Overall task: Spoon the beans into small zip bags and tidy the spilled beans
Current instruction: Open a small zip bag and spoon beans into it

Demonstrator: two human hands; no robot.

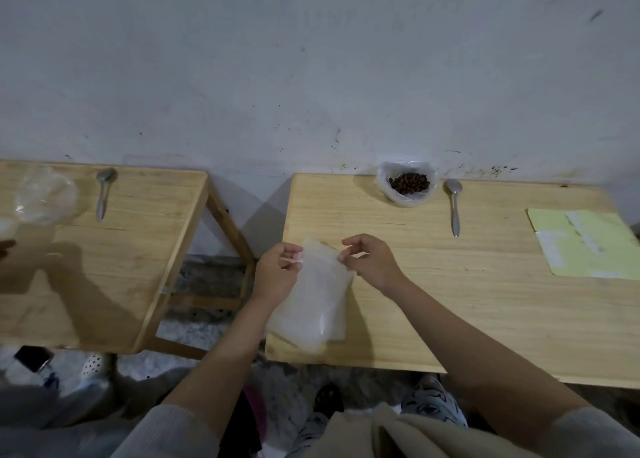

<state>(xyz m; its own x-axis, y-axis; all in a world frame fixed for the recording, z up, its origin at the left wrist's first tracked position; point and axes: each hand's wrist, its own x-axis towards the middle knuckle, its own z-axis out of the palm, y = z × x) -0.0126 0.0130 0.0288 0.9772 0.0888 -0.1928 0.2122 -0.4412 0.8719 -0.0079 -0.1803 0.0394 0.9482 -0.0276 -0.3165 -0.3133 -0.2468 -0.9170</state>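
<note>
Nearest you, both forearms reach forward over the front edge of the bench (485,319), sleeves pushed up past the elbow. Between them lies a pack of small zip bags (308,305), cloudy and flat, its lower end hanging just over the bench's front left corner.

Your left hand (275,272) pinches the pack's upper left edge with curled fingers. Your right hand (372,262) pinches the upper right edge, thumb and forefinger closed on the plastic and the other fingers loosely bent. Both wrists are level, palms turned toward each other, so you seem to be working the top open or peeling one bag free. That puts you at the very start: no bag looks filled yet, and no spilled beans show on the wood.

The next move calls for separating a single bag and opening its mouth wide enough to take a spoonful. The thin film may cling, so a rubbing motion between the fingertips should help.

Farther back, the spoon (454,208) lies on the bench with its bowl toward the wall. Just to its left, against the wall, the beans (408,183) sit in an open plastic bag (386,177). A pale green sheet (585,246) rests at the right edge. A second bench (121,267) stands apart on the left with another spoon (103,194).
</note>
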